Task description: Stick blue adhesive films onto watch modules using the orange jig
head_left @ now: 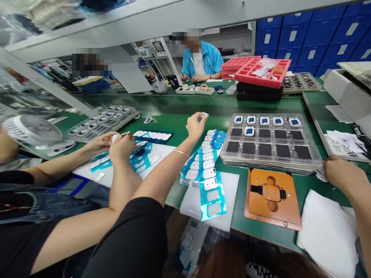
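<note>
My left hand, with a bracelet at the wrist, is raised above the bench and pinches a small white piece. Just below it fan out strips of white rounded stickers on blue backing; the front strip has two bare cut-outs. At the right edge my right hand is curled by the corner of a clear plastic tray. Small white pieces lie at its fingertips; whether it grips one I cannot tell. Several white square parts with blue faces sit in the tray's back rows.
An orange fixture plate lies before the tray, beside a folded white cloth. At left a co-worker's hands handle similar strips near a fan. Red trays are stacked behind; another person sits across.
</note>
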Demonstrator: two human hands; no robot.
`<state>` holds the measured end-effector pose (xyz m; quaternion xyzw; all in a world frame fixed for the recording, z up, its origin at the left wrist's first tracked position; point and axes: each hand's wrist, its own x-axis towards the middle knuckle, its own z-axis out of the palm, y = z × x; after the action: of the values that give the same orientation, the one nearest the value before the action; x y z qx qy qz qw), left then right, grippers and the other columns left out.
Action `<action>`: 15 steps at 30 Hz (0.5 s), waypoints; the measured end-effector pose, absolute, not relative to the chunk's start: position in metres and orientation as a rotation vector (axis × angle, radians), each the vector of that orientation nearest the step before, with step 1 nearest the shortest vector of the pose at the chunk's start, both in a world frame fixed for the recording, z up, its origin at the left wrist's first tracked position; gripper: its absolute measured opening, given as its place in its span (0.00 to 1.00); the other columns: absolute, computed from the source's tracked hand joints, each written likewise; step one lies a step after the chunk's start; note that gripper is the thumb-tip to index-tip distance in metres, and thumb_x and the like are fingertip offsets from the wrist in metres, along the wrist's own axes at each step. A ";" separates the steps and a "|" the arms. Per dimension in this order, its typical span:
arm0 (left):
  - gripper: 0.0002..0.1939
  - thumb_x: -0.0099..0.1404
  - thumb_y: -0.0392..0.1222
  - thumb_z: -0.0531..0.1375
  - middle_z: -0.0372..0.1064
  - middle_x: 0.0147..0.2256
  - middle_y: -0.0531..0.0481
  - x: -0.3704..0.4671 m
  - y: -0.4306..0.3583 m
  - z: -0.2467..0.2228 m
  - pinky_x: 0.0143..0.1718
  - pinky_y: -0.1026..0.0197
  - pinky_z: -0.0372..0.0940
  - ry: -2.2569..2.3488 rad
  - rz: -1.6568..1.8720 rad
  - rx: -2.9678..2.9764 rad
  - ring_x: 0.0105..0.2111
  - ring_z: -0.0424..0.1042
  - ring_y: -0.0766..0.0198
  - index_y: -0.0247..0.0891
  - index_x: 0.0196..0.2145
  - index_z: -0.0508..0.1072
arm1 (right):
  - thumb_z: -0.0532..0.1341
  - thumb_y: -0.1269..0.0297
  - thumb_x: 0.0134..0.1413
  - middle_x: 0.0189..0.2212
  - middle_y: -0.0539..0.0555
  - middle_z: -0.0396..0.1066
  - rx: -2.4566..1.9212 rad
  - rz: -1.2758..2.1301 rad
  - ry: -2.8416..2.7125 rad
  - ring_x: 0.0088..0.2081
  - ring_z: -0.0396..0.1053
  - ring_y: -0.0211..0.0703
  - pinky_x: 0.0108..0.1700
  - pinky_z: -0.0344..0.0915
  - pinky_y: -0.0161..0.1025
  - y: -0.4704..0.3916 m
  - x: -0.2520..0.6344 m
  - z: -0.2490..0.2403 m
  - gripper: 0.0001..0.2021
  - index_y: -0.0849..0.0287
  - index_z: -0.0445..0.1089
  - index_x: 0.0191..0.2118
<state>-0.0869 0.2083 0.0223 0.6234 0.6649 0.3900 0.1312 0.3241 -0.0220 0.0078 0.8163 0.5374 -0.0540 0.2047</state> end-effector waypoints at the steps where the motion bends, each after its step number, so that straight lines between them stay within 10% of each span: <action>1: 0.15 0.68 0.50 0.54 0.73 0.53 0.47 -0.091 0.217 0.015 0.55 0.52 0.60 1.965 1.052 1.820 0.55 0.67 0.53 0.41 0.45 0.74 | 0.47 0.75 0.59 0.52 0.63 0.67 2.266 -0.144 1.520 0.48 0.73 0.58 0.40 0.71 0.47 -0.022 0.325 0.005 0.17 0.59 0.75 0.38; 8: 0.33 0.64 0.63 0.50 0.56 0.67 0.45 -0.104 0.254 -0.013 0.61 0.25 0.40 2.054 0.377 1.841 0.68 0.45 0.34 0.53 0.64 0.61 | 0.46 0.74 0.60 0.48 0.64 0.67 2.220 -0.070 1.579 0.46 0.73 0.58 0.41 0.69 0.48 -0.023 0.323 -0.004 0.19 0.62 0.75 0.37; 15: 0.42 0.59 0.73 0.51 0.58 0.65 0.37 -0.128 0.218 0.009 0.61 0.36 0.52 2.027 0.159 1.884 0.66 0.50 0.32 0.41 0.60 0.66 | 0.48 0.72 0.60 0.48 0.65 0.67 2.219 -0.073 1.597 0.46 0.73 0.59 0.43 0.70 0.48 -0.022 0.329 -0.007 0.18 0.62 0.76 0.39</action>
<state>-0.1278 0.2176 0.0090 0.6682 0.7187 0.0564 0.1839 0.3286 -0.0220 -0.0068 0.7947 0.5720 -0.0260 0.2017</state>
